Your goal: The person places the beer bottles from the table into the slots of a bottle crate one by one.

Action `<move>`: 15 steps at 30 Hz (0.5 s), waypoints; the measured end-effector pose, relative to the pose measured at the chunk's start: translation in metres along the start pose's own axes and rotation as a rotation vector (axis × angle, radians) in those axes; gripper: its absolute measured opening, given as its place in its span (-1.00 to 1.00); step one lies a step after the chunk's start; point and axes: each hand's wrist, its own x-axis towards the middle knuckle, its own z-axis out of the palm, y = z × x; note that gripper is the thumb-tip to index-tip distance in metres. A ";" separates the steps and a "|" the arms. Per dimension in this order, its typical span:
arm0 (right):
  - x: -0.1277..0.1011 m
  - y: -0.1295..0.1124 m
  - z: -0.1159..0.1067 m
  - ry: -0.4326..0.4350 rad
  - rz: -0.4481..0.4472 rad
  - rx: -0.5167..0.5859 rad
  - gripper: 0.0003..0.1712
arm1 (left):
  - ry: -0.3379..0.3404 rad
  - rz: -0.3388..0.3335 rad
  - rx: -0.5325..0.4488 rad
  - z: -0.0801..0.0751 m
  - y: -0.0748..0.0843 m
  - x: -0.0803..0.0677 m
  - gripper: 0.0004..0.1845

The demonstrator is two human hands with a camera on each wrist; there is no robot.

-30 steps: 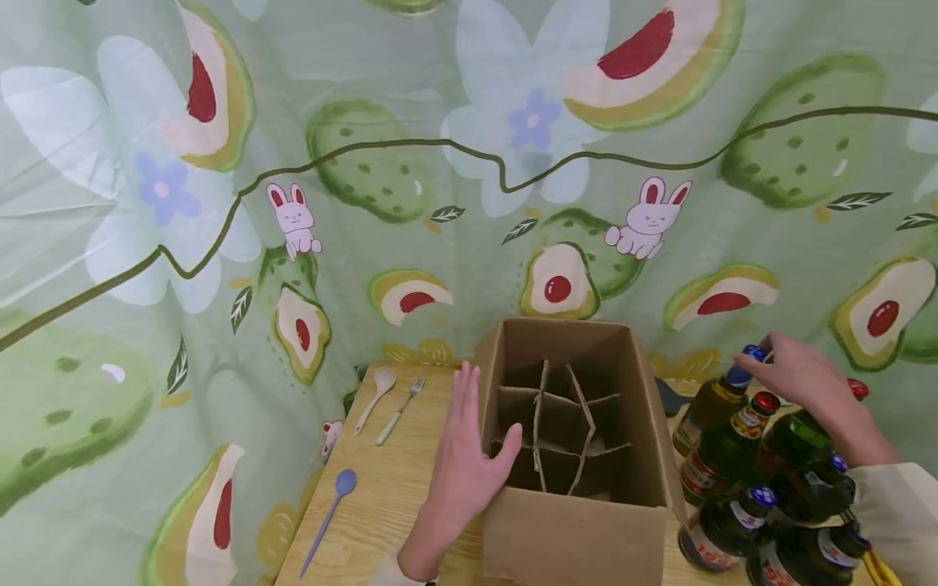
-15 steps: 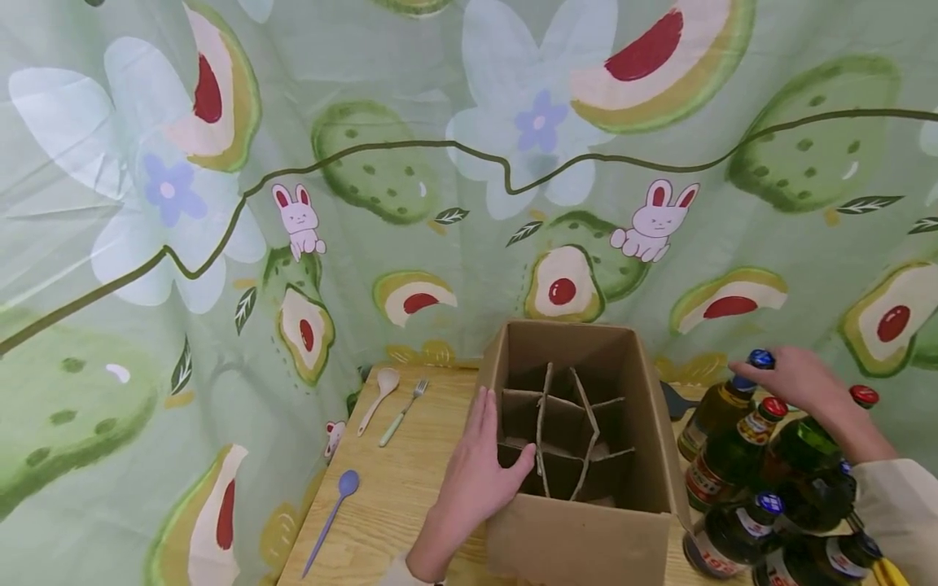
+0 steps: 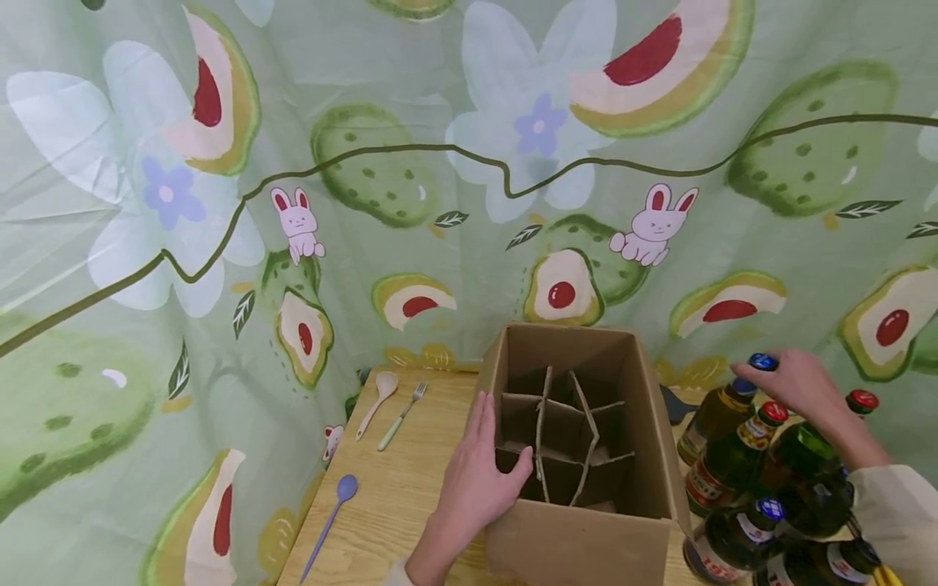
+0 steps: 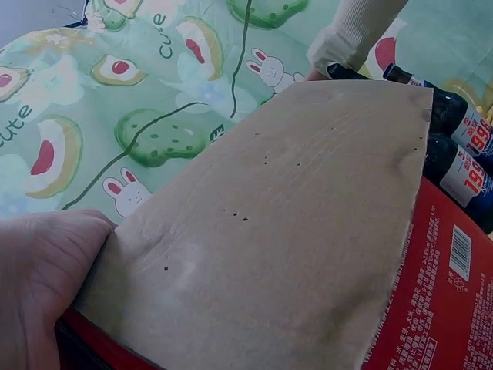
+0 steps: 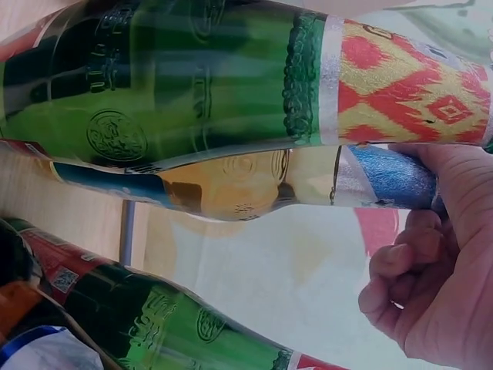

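Gripping the blue-foiled neck of an amber glass bottle [image 3: 721, 407] among crowded green bottles [image 3: 733, 464], the right hand [image 3: 795, 382] could topple neighbours lifting it; the left hand [image 3: 479, 480] clasps the brown divided cardboard box [image 3: 579, 537] wall.

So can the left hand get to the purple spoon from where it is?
Probably yes. The left hand grips the cardboard box's left wall, and the purple spoon lies on bare table just left of it, with nothing between them. It would have to let go of the box first.
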 end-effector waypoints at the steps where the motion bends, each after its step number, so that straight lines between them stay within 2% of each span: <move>1: 0.000 0.000 -0.001 0.010 -0.001 -0.006 -0.31 | 0.003 0.001 0.002 0.000 0.001 0.000 -0.01; 9: 0.000 0.002 0.001 0.064 0.018 -0.072 -0.31 | 0.006 -0.002 0.011 0.001 0.002 0.000 0.00; 15: 0.002 -0.011 -0.008 0.030 0.039 -0.044 -0.32 | 0.017 -0.004 0.040 0.003 0.001 -0.001 0.04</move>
